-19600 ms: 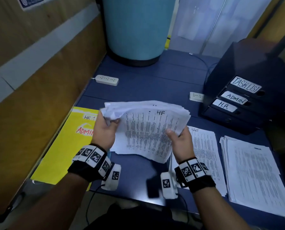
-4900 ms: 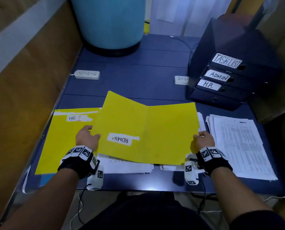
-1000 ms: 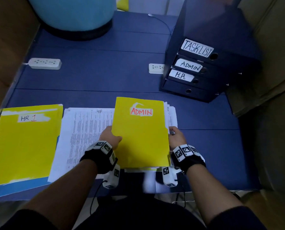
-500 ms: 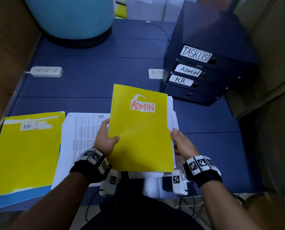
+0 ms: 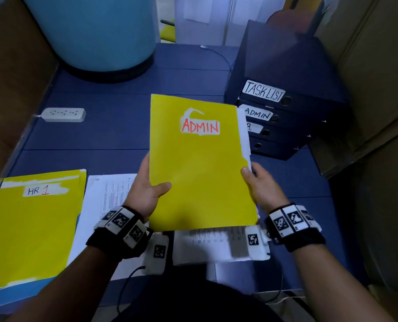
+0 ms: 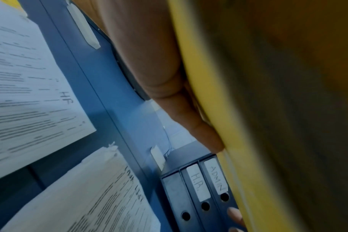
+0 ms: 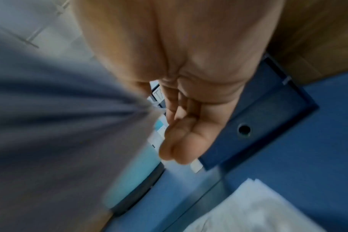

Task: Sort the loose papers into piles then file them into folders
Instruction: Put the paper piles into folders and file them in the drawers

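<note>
We hold the ADMIN folder up: left hand clamps its left edge, thumb on top, right hand with straight fingers just touches the right edge.

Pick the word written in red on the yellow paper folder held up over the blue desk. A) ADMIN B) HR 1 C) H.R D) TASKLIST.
A: the white label on the yellow paper folder, which the left hand grips while the right hand touches its right edge, reads ADMIN in red letters.
</note>
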The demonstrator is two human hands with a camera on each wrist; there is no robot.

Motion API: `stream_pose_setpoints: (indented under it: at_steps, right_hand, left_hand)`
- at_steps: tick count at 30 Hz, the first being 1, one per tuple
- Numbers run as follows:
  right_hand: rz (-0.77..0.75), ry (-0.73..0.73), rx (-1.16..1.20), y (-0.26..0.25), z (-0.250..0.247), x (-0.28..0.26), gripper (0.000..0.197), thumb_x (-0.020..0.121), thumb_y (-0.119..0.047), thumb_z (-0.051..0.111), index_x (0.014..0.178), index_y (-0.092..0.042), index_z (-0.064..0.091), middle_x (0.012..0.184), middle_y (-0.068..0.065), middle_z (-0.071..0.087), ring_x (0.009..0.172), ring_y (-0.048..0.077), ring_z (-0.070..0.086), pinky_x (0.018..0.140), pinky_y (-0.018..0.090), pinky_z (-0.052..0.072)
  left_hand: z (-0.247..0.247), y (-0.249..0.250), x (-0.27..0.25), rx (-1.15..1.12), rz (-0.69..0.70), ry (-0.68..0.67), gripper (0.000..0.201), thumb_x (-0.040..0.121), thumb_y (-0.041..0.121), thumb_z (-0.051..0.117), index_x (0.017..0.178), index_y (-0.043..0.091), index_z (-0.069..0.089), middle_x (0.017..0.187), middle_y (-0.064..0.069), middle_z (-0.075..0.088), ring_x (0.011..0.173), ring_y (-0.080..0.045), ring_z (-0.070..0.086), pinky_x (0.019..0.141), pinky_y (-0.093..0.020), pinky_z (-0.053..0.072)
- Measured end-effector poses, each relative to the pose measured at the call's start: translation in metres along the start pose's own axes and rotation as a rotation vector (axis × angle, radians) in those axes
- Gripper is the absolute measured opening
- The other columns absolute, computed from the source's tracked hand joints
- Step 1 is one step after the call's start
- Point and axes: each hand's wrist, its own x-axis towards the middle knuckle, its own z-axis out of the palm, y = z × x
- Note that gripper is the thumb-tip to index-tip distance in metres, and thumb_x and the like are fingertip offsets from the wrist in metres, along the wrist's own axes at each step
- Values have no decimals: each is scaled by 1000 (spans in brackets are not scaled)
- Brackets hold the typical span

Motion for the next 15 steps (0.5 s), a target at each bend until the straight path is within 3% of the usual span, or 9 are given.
stream_pose_setpoints:
  at_steps: [2,5,7,9,13,15]
  right_hand:
    - [9,39,-19,-13,-20,22,18,102,-33,46,106,-20,59,89,2,63,70,17,57,65,35,50]
    - [18,156,-185,-25,-47,63,37,97,-33,56,130,-17,52,115,8,63,84,28,65,83,48,56]
    - [35,206,-284,-32,-59,86,50,94,-35,59,140,-20,45,120,8,62,102,30,63,93,42,52]
    - [56,223,-379,-35,-65,106,58,94,-34,60,145,-18,38,128,10,58,114,32,58,92,31,45]
    - [120,185,-470,-38,-65,135,68,94,-35,61,149,-12,27,141,18,49,123,38,52,93,37,44]
    - [150,182,-440,-38,-62,141,68,94,-33,62,149,-12,27,141,18,48,122,37,52,87,34,43]
  left_hand:
    - [-2,8,3,-21,16,41,82,81,-8,62,144,35,33,137,4,53,124,-20,53,102,-56,42]
    - [-2,18,5,-61,30,94,82,82,-17,55,145,31,32,136,3,54,121,-18,56,101,-50,44]
    - [-1,20,6,-74,32,127,81,83,-16,55,145,32,32,134,4,56,119,-17,57,100,-48,45]
    - [2,21,7,-81,28,159,82,83,-15,56,145,34,32,134,4,56,120,-18,56,102,-50,44]
    - [10,23,4,-105,32,190,82,83,-16,55,143,35,34,132,4,57,120,-20,57,102,-54,43]
    - [13,24,2,-120,33,194,81,82,-17,54,142,34,35,131,4,59,119,-21,57,101,-55,43]
